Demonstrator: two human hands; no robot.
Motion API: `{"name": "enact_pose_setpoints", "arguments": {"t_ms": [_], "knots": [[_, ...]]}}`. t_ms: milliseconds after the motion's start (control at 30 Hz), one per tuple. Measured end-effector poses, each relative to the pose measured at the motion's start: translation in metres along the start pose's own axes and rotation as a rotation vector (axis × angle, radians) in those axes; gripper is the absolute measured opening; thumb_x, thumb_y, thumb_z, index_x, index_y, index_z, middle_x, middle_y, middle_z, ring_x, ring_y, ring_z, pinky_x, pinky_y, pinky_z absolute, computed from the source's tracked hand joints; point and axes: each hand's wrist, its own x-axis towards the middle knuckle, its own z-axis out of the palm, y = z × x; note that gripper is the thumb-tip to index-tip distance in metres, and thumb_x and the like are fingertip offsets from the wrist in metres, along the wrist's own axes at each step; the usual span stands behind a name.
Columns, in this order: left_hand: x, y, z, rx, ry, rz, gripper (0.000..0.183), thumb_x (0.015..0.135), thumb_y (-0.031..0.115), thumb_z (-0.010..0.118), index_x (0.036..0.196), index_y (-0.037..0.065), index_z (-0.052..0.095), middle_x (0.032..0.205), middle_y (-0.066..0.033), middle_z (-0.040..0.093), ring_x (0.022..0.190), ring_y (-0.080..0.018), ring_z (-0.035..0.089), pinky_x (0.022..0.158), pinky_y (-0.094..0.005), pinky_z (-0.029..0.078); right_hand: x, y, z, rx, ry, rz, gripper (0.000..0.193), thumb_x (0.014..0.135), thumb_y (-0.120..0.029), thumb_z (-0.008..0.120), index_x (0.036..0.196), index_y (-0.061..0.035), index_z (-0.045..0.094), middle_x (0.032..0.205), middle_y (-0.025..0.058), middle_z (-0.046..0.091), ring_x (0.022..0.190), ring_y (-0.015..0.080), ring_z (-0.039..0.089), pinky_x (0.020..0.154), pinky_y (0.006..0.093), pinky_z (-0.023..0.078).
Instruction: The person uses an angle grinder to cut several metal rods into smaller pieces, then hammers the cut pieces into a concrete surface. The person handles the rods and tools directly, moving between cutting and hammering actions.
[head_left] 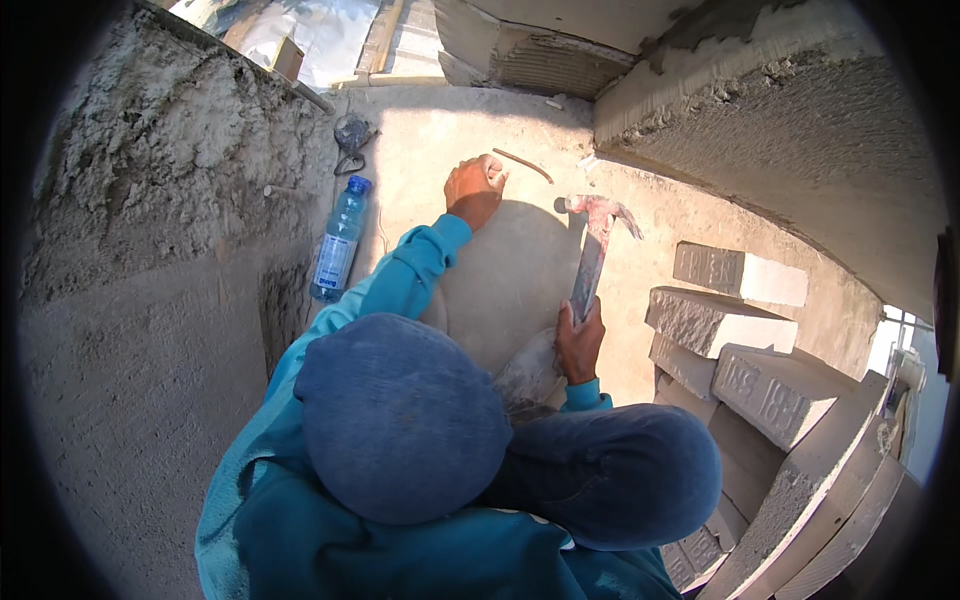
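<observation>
My right hand [580, 343] grips the lower handle of a worn claw hammer [593, 250], whose reddish head points away from me just above the floor. To its left, at the end of a teal sleeve, my left hand [475, 190] is closed low over the floor, fingers curled together. Whatever it may hold is hidden or too small to name. A short, slightly bent brown rod [524, 165] lies just beyond those fingers, and I cannot tell whether they touch it. My knees in dark blue trousers cover the floor closest to me.
A blue-capped water bottle [338, 240] and a small dark crumpled thing [352, 140] lie along the rough left wall [170, 180]. Stacked bricks [755, 325] stand to the right, beside boards or slabs [815, 490]. A concrete mass [770, 130] juts in at upper right.
</observation>
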Motion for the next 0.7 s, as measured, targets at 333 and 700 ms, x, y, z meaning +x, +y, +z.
{"name": "enact_pose_setpoints", "arguments": {"t_ms": [333,700], "knots": [[0.047,-0.011,0.005,0.453,0.009,0.646,0.031,0.092,0.015,0.055,0.122,0.008,0.064,0.119,-0.013,0.059,0.108,-0.0312,0.054,0.09,-0.0434,0.041,-0.009,0.021,0.008,-0.007,-0.015,0.069,0.05,0.09,-0.02,0.065,0.121,0.0157,0.05,0.106,0.0348,0.06,0.1,0.048,0.059,0.084,0.0471,0.048],[0.032,-0.013,0.012,0.285,-0.057,0.432,0.01,0.089,0.016,0.062,0.095,0.009,0.065,0.095,-0.0109,0.063,0.095,-0.031,0.057,0.085,-0.0418,0.042,-0.002,0.018,0.005,-0.063,0.015,0.05,0.041,0.092,-0.021,0.063,0.116,0.0102,0.052,0.103,0.0317,0.063,0.095,0.0442,0.063,0.081,0.0456,0.05]]}}
